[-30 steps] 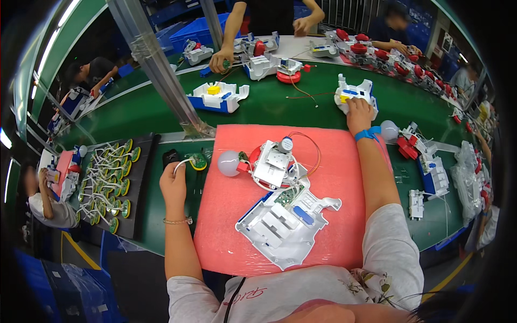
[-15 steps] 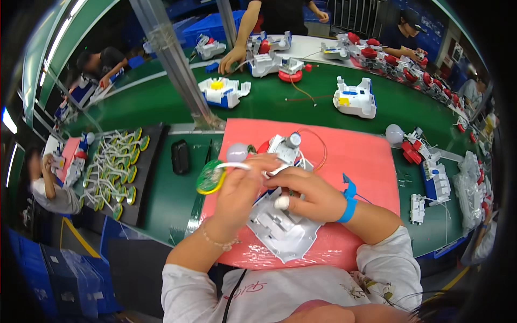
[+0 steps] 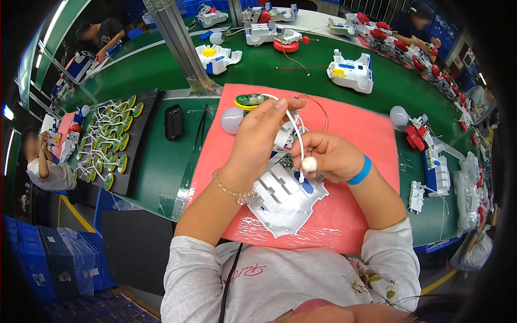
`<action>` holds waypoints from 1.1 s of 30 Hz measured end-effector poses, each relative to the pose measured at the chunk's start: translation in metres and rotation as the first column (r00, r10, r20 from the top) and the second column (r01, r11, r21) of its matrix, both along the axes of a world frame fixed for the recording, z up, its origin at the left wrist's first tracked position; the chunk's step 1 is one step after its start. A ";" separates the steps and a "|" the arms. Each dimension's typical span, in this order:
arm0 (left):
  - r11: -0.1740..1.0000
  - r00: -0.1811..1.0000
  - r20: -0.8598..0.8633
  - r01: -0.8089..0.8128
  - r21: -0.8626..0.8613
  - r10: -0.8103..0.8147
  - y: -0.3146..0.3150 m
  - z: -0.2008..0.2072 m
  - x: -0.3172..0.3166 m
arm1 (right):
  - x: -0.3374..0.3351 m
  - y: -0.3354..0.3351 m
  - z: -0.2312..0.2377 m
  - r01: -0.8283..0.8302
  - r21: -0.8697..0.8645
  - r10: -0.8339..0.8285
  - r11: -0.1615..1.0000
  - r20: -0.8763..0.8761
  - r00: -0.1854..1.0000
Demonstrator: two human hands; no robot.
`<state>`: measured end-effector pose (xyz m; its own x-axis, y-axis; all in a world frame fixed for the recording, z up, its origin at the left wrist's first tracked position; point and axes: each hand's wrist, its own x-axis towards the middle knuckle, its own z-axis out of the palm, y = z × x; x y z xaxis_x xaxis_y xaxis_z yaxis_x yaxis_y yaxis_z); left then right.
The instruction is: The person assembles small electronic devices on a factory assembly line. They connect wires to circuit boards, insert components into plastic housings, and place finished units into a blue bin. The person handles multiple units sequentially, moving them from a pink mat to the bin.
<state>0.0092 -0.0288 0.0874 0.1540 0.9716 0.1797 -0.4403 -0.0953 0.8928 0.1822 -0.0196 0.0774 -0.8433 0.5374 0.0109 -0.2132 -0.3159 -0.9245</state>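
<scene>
A white cable runs from a round green circuit board with a yellow rim down to a small white plug. My left hand pinches the cable near its upper bend, between thumb and fingertips. Lower down, my right hand closes thumb and forefinger on the cable just above the plug; its thumb wears a white cover. Beneath both hands lies a white plastic housing with a blue piece beside the plug. Behind the left hand, a white dome and another white part with thin red wires are partly hidden.
A pink foam mat covers the bench. To the left are tweezers, a black case and a black tray with several green boards. White housings stand on the green belt; more parts lie right.
The green board has left my left hand and rests at the mat's far side. My left hand has risen with the cable; my right hand has turned toward the plug. The view has shifted.
</scene>
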 end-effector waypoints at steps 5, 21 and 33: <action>0.993 0.984 -0.178 0.038 0.115 -0.017 -0.014 0.008 -0.001 | 0.009 0.010 -0.001 -0.046 0.534 -0.176 0.844 0.357 0.918; 0.908 0.847 -0.510 0.088 0.409 0.147 -0.022 -0.026 -0.021 | -0.003 0.006 -0.034 -0.099 0.830 -0.386 0.549 0.357 0.851; 0.794 0.747 -0.486 -0.090 0.601 0.453 -0.025 -0.014 -0.027 | -0.003 0.005 -0.028 0.050 0.812 -0.412 0.582 0.241 0.879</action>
<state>-0.0180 -0.0541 0.0729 0.1457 0.7686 0.6230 0.2676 -0.6368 0.7231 0.1792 -0.0141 0.0497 -0.7191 0.6527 0.2384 0.2358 0.5520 -0.7998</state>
